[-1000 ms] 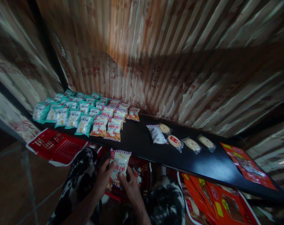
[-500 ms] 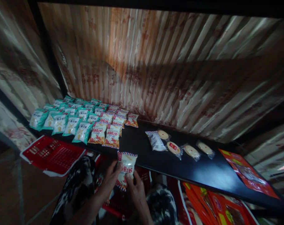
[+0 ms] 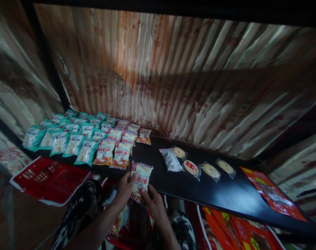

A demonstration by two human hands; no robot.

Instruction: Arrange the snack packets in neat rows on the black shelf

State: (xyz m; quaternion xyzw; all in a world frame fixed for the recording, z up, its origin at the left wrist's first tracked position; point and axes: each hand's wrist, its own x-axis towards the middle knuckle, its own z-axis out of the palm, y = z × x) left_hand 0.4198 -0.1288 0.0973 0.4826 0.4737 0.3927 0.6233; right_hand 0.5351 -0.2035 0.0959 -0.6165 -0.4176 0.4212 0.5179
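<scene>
Between my two hands is a small snack bag (image 3: 141, 176) with a red-and-blue striped edge, held upright at the shelf's front edge. My left hand (image 3: 126, 189) grips its left side, thumb on the front. At the lower right side, my right hand (image 3: 153, 199) pinches it, the thumb over the printed face. Just left of it, similar striped snack bags (image 3: 121, 154) lie in rows on the black shelf (image 3: 147, 152). Beyond those lie rows of teal snack bags (image 3: 87, 151).
To the right on the shelf lie a striped bag back side up (image 3: 171, 160), several round wrapped biscuits (image 3: 210, 171) and an orange packet (image 3: 274, 194). Below stand a red basket (image 3: 52, 180) at left and a crate of orange packets (image 3: 241, 229) at right. Corrugated sheeting (image 3: 158, 69) closes the back.
Both hands have raised the snack bag slightly, bringing it nearer the shelf's front edge. The camera view has shifted a little. The bags on the shelf keep their places.
</scene>
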